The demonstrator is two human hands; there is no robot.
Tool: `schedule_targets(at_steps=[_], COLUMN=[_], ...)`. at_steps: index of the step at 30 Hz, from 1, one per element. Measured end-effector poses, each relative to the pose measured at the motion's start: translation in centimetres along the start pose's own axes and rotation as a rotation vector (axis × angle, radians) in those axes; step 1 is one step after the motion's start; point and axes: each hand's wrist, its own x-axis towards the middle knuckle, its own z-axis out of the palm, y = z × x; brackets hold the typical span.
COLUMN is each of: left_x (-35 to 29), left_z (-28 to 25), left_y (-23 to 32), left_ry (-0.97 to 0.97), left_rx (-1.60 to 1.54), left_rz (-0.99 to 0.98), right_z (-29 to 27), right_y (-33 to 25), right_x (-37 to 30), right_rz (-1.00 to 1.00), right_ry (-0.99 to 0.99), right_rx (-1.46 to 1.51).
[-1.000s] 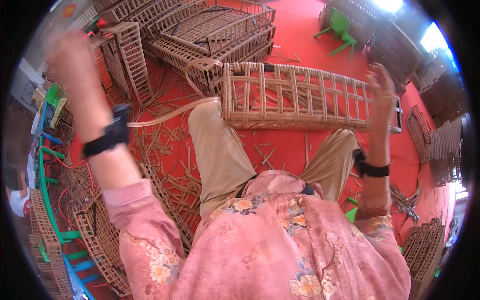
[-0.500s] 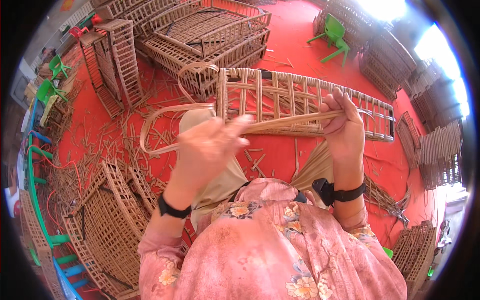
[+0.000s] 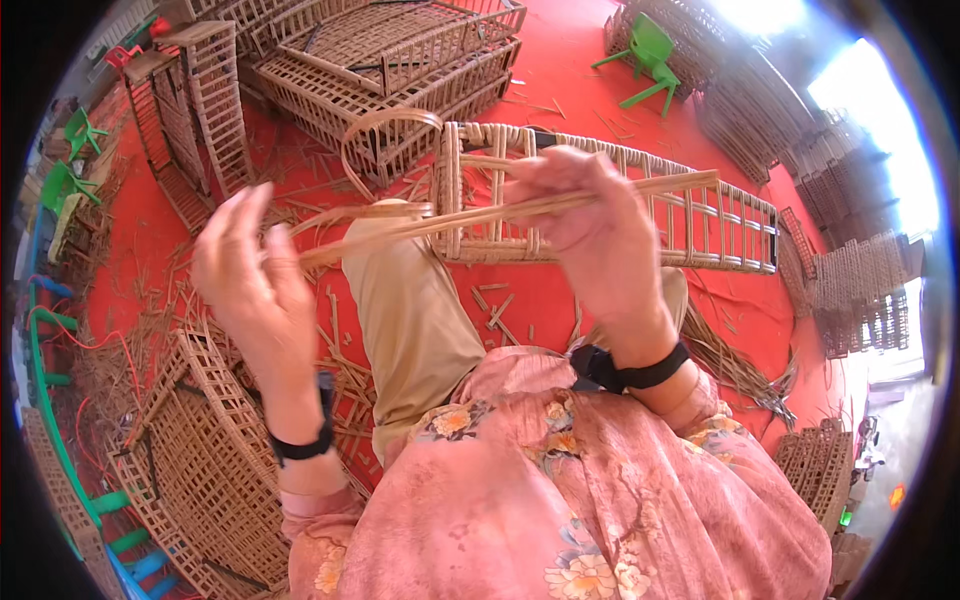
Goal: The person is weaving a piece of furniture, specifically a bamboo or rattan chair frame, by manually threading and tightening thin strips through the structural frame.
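In the head view, a long, rectangular brown woven cane frame (image 3: 640,157) lies crosswise in front of the person, its left end just beside the left knee of the tan trousers (image 3: 405,310). A long, flat, light-brown cane strip (image 3: 465,217) slants through the air across the frame's left part, one end at the left hand, the other over the frame's right half. The left hand (image 3: 250,280), blurred, is left of the frame, fingers raised and thumb apart from them; the strip reaches the thumb, but I cannot tell whether it is pinched there. The right hand (image 3: 605,230) is in front of the frame's middle, its fingers bent around the strip, which crosses the palm and sticks out past the hand. A tan, curved cane loop (image 3: 400,114) bows out from the frame's left end. Beyond the frame, to its left, stands a pile of brown rectangular woven trays (image 3: 440,75); beyond it to the right, a green plastic chair (image 3: 650,42) stands on the red floor (image 3: 570,60). Short brown cane pieces (image 3: 500,312) lie scattered on the frame's near side, and a bundle of thin brown strips (image 3: 735,365) lies nearer the person than its right end
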Motion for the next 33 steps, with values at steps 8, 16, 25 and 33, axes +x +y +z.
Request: schedule_targets(at_steps=[8,16,25,33], left_x=[-2.8,-2.5,-2.2,-1.0], left_z=[2.2,2.7,2.7,0.1], left_y=[6.9,3.7,4.0,5.0], left_ry=[-0.370,-0.373,-0.233,-0.244], left_rx=[-0.858,-0.871,-0.845,-0.509], left_rz=[-0.326,-0.538,-0.472,-0.253], right_z=[1.4,-14.5,-17.7,-4.2], right_y=[0.9,-21.2,-23.1,-1.3], right_x=[0.1,6.7,7.0,1.3], right_rz=[0.132,-0.339,-0.066,-0.084], right_ry=[-0.221,0.182,0.237,-0.130], right_rx=[-0.543,-1.561,-2.066,-1.476])
